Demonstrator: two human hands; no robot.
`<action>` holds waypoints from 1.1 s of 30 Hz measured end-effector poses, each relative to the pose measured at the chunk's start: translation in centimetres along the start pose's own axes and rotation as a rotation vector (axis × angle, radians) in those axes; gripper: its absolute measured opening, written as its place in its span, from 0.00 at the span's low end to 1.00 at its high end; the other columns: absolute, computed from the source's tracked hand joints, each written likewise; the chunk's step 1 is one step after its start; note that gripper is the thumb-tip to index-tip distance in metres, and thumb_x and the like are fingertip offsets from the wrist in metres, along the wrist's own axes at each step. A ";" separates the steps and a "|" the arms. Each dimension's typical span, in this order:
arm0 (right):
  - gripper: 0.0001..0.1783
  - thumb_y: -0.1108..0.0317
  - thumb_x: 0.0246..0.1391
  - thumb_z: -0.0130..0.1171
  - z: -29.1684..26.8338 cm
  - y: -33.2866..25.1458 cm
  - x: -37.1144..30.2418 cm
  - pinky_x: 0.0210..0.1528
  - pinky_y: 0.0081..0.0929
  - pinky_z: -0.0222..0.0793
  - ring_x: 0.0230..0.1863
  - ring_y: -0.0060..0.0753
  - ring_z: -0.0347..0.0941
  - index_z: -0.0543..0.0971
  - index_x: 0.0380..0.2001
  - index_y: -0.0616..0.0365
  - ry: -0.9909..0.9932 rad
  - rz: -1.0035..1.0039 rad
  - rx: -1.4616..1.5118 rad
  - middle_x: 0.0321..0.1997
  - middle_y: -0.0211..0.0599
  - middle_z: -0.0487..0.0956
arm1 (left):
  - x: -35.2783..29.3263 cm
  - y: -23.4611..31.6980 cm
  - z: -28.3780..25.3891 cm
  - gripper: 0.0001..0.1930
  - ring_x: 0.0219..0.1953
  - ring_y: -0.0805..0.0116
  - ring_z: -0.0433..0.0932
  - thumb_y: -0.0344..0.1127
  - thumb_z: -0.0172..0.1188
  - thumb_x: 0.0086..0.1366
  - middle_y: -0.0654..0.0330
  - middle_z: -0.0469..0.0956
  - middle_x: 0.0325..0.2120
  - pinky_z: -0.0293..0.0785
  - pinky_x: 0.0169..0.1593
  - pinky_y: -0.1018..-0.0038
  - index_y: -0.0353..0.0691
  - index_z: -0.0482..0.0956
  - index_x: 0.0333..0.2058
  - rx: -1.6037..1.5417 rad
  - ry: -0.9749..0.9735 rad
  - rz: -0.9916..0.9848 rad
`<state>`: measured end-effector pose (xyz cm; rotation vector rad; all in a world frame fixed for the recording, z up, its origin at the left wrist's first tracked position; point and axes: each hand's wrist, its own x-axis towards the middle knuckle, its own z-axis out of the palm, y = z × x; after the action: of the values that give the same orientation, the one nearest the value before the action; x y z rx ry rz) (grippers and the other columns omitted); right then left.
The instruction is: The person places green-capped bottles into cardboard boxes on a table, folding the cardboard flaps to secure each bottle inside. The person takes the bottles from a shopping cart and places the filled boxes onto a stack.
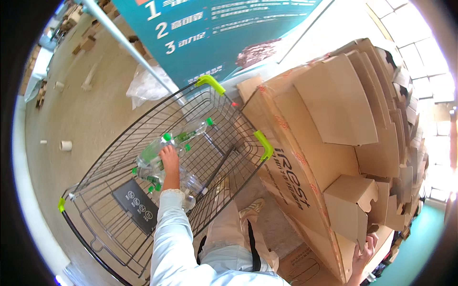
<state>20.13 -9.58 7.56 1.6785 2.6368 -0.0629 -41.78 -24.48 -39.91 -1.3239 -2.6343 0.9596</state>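
Inside a wire shopping cart point(114, 138) with lime-green corner pieces lie several clear plastic bottles with green caps. My left hand point(169, 159) reaches down among them, its fingers closed on a plastic bottle point(151, 151); the fingertips are partly hidden. A neighbouring bottle point(191, 131) points its cap toward the cart's far end. Other bottles point(191, 181) lie beside and under my wrist. At the lower right, my right hand point(366, 250) curls its fingers at the lower edge of a small open cardboard box point(350, 202), gripping it.
A large cardboard carton point(305, 190) packed with flattened cardboard point(336, 100) stands right of the cart. Behind the cart rises a teal display board point(210, 47) on a metal frame. Clear plastic wrap point(148, 88) lies near its foot. Cardboard tubes point(66, 146) are on the floor at left.
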 end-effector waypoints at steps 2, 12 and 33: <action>0.13 0.78 0.41 0.60 0.1 0.6 -0.7 0.53 0.47 0.63 0.49 0.52 0.67 0.79 0.35 0.63 -0.003 0.017 0.015 0.36 0.43 0.71 | -0.2 -0.1 -0.3 0.14 0.46 0.59 0.71 0.39 0.55 0.61 0.60 0.73 0.39 0.67 0.49 0.57 0.46 0.75 0.46 0.024 0.007 0.018; 0.21 0.67 0.31 0.62 -0.5 2.8 -0.2 0.64 0.52 0.63 0.52 0.47 0.69 0.83 0.36 0.56 0.122 -0.210 -0.026 0.35 0.38 0.75 | -6.9 -2.5 0.3 0.43 0.53 0.50 0.76 0.45 0.79 0.41 0.44 0.78 0.44 0.70 0.55 0.63 0.28 0.69 0.52 -0.638 0.196 0.017; 0.05 0.66 0.42 0.60 2.4 10.8 -5.8 0.57 0.34 0.60 0.50 0.35 0.67 0.82 0.25 0.52 0.356 -0.189 0.257 0.35 0.31 0.74 | -27.5 19.7 -67.8 0.36 0.43 0.52 0.80 0.35 0.72 0.42 0.41 0.79 0.37 0.75 0.48 0.66 0.32 0.69 0.51 -0.999 -0.107 1.450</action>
<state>32.30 -10.37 5.04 1.6330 3.1694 -0.1200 9.96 -1.55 10.42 -3.5165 -1.7708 -0.6202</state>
